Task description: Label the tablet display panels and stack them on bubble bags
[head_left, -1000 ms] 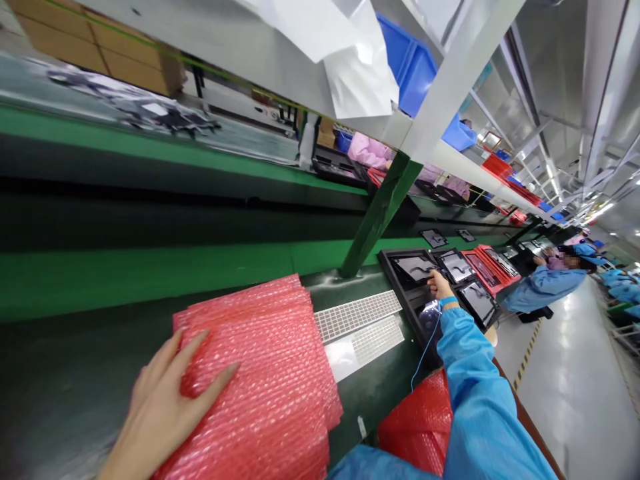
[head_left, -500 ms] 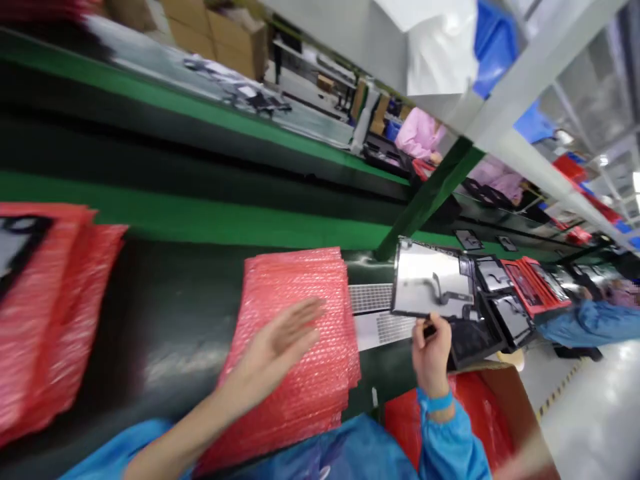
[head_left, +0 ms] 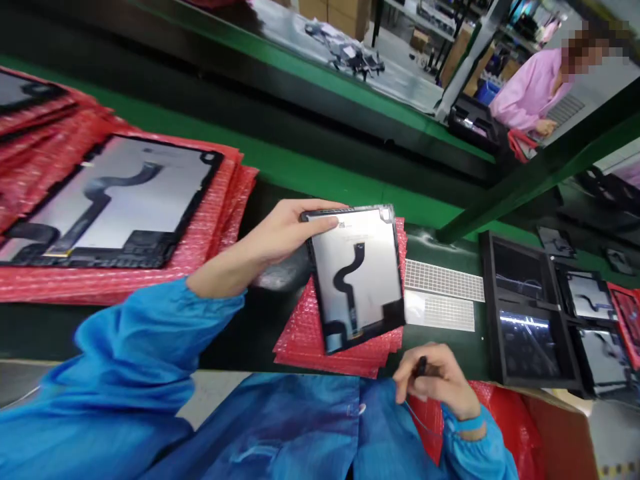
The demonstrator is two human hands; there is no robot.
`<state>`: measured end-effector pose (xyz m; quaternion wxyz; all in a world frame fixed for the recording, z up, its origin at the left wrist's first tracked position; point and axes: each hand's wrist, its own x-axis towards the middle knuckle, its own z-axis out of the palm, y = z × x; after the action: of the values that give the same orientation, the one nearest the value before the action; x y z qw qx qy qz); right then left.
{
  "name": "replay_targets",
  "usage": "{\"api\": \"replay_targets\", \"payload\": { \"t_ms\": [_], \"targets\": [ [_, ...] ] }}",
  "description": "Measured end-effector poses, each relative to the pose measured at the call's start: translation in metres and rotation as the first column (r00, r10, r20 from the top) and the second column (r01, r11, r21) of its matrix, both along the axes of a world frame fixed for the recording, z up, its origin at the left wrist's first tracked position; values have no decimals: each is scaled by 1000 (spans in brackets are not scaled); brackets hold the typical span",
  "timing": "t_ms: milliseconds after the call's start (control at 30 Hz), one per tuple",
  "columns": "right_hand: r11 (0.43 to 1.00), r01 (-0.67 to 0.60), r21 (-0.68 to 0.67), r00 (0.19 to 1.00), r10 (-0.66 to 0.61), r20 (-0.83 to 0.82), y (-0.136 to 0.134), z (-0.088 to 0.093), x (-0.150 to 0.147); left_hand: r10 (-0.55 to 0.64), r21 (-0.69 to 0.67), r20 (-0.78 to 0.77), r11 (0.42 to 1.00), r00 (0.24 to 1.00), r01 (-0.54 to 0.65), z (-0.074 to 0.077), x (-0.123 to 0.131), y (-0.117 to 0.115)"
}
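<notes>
My left hand (head_left: 295,230) grips the upper left edge of a display panel (head_left: 376,273), its thumb on the silvery back. A dark bent ribbon cable (head_left: 345,277) runs down that back. The panel is tilted above a stack of red bubble-wrap bags (head_left: 320,350) and hides much of it. Below and right of the panel, my right hand (head_left: 445,380) is closed around a small black thing (head_left: 421,365), whose kind I cannot make out. A blue band circles that wrist, and a thin cord hangs beneath the fingers.
To the left, another display panel (head_left: 145,193) lies on red bubble-wrap bags (head_left: 235,200). Two sheets of small white labels (head_left: 445,280) lie right of the stack. Beyond them stands a black divided tray (head_left: 493,307). A green post (head_left: 530,180) slants behind. A person (head_left: 530,90) in pink works across the bench.
The panel has moved left from beside the trays to above the bag stack. My left hand, open before, now grips it; my right hand has let go and drawn down. The view has turned.
</notes>
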<state>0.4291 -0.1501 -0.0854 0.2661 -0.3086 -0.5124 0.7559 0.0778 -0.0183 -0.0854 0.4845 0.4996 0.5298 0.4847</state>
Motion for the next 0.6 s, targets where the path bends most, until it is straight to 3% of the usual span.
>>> {"api": "replay_targets", "payload": {
  "t_ms": [67,133,200,267,300,367,500,533,600],
  "targets": [
    [990,143,24,990,-142,-3,10,8,14,-111,-60,-63,992,992,107,-5,-2,12],
    [936,320,148,944,-329,42,27,9,24,-210,-118,-109,973,972,197,-16,4,20],
    [816,459,352,834,-532,146,48,2,34,-262,-142,-161,960,952,240,-29,12,27],
    [702,492,515,687,-676,265,69,-11,43,-266,-119,-256,963,929,243,-40,16,33],
    [674,487,555,633,-710,308,79,-18,47,-259,-109,-325,966,910,236,-44,16,35],
    [665,494,560,596,-728,339,97,-32,52,-238,-131,-514,971,824,199,-47,12,37],
    [671,568,477,630,-727,273,128,-52,48,-90,-121,-884,992,459,-37,-32,13,27],
    [678,575,459,640,-721,264,134,-56,45,-49,-77,-912,996,407,-53,-26,19,21],
    [704,564,432,666,-697,266,145,-61,40,-39,-1,-898,996,439,85,-17,39,9]
  ]
}}
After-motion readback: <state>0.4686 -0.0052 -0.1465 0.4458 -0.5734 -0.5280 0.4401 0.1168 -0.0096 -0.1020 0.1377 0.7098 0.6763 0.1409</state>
